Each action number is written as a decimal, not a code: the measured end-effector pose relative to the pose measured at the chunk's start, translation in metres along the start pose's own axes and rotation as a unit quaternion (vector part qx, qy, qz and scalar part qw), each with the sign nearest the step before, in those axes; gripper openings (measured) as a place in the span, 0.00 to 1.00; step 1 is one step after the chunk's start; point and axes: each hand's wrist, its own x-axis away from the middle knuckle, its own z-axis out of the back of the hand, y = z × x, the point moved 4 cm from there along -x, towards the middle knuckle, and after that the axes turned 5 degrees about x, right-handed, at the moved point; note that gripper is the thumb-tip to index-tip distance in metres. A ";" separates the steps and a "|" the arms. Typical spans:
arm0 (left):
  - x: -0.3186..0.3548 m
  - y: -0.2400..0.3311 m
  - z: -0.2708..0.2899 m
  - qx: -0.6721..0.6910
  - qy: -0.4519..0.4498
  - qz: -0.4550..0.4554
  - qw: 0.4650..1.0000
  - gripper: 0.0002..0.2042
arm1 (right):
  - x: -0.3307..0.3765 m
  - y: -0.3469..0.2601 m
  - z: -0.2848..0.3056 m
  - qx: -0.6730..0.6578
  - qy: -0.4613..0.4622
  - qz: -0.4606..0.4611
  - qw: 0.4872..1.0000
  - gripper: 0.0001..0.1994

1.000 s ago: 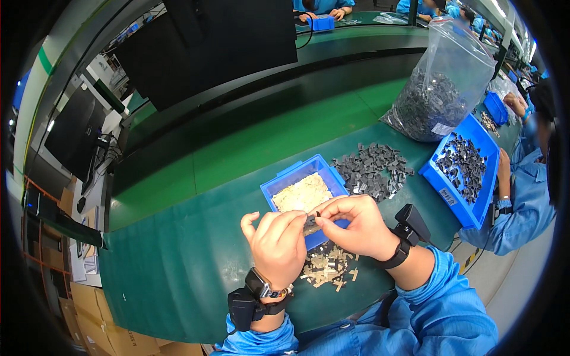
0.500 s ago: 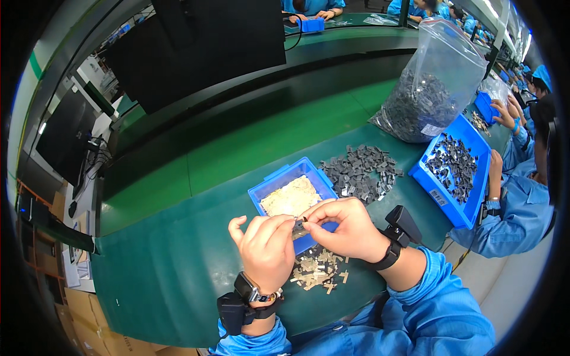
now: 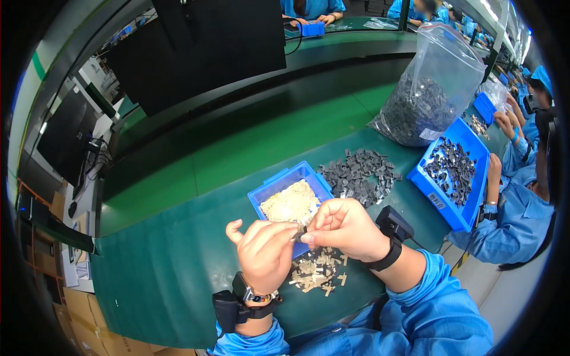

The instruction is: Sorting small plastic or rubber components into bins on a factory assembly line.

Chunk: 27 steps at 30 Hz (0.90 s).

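My left hand (image 3: 262,254) and my right hand (image 3: 346,231) meet over the near edge of a blue bin (image 3: 263,188). Between their fingertips is a small dark plastic piece (image 3: 302,232), pinched from both sides; fingers cover most of it. Cream-coloured small pieces (image 3: 292,202) fill the bin's far part. Just beyond my right hand lies a loose pile of dark grey plastic pieces (image 3: 355,175). Closer to me, below the hands, small cream strips (image 3: 314,272) are heaped on the green tabletop (image 3: 172,279), with dark bits among them.
A clear bag of dark pieces (image 3: 418,110) stands at the far right. Nearer is a blue tray (image 3: 457,216) of black parts, where a co-worker's hand (image 3: 494,172) rests at the edge. A large black panel (image 3: 196,53) hangs at the far left; a monitor (image 3: 65,136) stands beyond the left side.
My right hand's fingers have shifted slightly on the small dark piece, and more of it shows between the hands. Both hands stay in nearly the same place.
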 end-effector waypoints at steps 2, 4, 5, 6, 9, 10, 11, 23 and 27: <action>0.003 -0.002 -0.002 0.047 0.007 0.038 0.998 0.06 | 0.000 0.002 -0.003 -0.035 -0.021 -0.032 0.999 0.04; 0.004 -0.003 -0.002 0.094 0.013 0.074 0.993 0.05 | 0.003 -0.008 -0.006 0.204 -0.021 0.148 0.967 0.08; 0.004 -0.002 -0.002 0.090 0.014 0.078 0.993 0.04 | 0.003 -0.014 -0.008 0.283 -0.032 0.253 0.925 0.11; 0.004 -0.002 -0.002 0.088 0.014 0.083 0.993 0.03 | 0.003 -0.015 -0.009 0.283 -0.032 0.254 0.924 0.11; 0.004 -0.003 -0.002 0.069 0.012 0.082 0.994 0.03 | 0.005 -0.020 -0.014 0.418 -0.045 0.299 0.857 0.12; 0.004 -0.002 -0.003 0.075 0.011 0.080 0.994 0.03 | 0.005 -0.021 -0.014 0.422 -0.041 0.298 0.855 0.12; 0.004 -0.002 -0.003 0.064 0.010 0.086 0.994 0.03 | 0.006 -0.022 -0.016 0.469 -0.043 0.308 0.827 0.12; 0.008 -0.013 -0.006 0.131 0.064 0.164 0.976 0.06 | 0.013 -0.049 0.040 0.372 0.239 0.476 0.760 0.03; 0.012 -0.018 -0.007 0.169 0.065 0.166 0.969 0.09 | 0.023 -0.070 0.133 -0.367 0.309 0.452 0.752 0.19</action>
